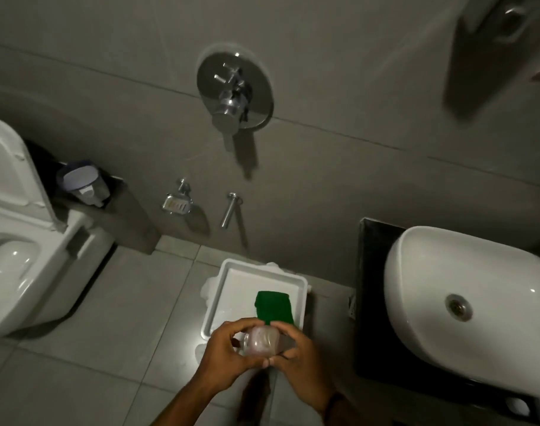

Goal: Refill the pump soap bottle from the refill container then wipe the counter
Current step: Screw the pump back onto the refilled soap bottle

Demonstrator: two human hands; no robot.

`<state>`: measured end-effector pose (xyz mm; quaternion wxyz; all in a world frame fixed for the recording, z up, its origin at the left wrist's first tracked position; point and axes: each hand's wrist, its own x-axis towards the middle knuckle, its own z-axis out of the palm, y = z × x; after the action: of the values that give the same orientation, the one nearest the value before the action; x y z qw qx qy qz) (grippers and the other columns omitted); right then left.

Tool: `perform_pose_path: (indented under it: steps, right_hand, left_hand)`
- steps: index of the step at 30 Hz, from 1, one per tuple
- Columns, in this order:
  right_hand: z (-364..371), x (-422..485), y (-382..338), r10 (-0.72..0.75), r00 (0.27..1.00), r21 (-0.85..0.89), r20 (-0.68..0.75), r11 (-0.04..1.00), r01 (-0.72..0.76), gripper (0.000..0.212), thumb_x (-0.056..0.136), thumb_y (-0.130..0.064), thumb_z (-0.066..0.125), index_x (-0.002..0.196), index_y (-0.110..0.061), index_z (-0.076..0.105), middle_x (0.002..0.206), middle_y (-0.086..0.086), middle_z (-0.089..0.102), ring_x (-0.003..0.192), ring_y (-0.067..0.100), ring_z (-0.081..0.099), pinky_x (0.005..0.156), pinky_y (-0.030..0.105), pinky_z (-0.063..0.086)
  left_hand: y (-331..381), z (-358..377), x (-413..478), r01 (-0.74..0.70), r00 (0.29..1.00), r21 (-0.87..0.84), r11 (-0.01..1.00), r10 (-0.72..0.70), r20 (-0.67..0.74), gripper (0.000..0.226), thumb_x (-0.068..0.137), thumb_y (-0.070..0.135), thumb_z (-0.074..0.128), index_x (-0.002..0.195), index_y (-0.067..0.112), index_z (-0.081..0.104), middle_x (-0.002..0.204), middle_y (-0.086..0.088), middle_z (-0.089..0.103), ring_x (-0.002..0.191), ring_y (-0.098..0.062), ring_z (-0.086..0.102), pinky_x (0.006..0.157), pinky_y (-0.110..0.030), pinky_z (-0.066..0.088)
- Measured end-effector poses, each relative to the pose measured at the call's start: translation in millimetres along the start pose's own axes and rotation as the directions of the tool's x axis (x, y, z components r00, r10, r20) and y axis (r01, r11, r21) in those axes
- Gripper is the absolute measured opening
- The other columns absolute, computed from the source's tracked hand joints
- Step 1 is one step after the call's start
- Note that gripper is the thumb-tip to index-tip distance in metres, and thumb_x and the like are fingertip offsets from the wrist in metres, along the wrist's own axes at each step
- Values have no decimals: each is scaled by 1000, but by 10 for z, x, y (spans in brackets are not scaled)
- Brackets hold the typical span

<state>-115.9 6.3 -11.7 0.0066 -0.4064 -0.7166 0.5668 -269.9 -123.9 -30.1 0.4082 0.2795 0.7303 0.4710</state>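
Note:
A small clear bottle (261,340) with pinkish soap inside is held in both hands at the bottom centre of the head view. My left hand (227,348) wraps its left side, and my right hand (297,361) grips its right side. The bottle's top is hidden by my fingers. Just beyond the hands, a white square tray (231,284) stands on a low white stool on the floor. A folded green cloth (273,304) lies in the tray's near right corner.
A white oval sink (465,305) sits on a black counter (370,302) at the right. A toilet (22,241) stands at the left, with a lidded container (81,182) on a ledge behind it. Shower valve (234,90), soap dish (176,204) and spout (230,209) on the wall.

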Motion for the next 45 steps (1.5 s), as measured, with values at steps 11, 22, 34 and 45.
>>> perform_pose_path:
  steps: [11,22,34,45]
  right_hand:
    - [903,1268,325,72,997,35,-30,997,-71,51,89,-8,72,133,-32,61,132,-10,66,125,13,62,108,41,53]
    - [683,925,256,61,994,15,-87,998,-60,46,93,-14,68,134,-30,59,132,-9,66,125,11,61,108,40,53]
    - [-852,-754,839,209,810,111,-548,978,-177,54,88,-27,66,135,-49,52,130,-29,61,120,-8,59,110,34,48]
    - [-1235,-844,1298,296,705,324,-644,941,-99,68,87,0,67,125,-55,52,124,-29,63,116,-5,63,96,28,59]
  left_hand:
    - [-768,-428,971,80,995,208,975,-64,-81,54,70,14,99,116,32,77,98,31,73,89,12,71,78,4,50]
    - [-392,-296,792,-18,999,237,971,29,-42,57,74,12,97,127,17,76,120,6,77,107,-4,71,100,-27,60]
    - [593,1623,393,-289,910,65,955,253,328,54,71,41,91,114,64,69,109,31,78,99,6,76,87,-17,60]
    - [510,2490,569,-240,918,104,965,191,348,67,64,30,100,124,40,74,110,12,83,102,-12,80,90,-48,67]
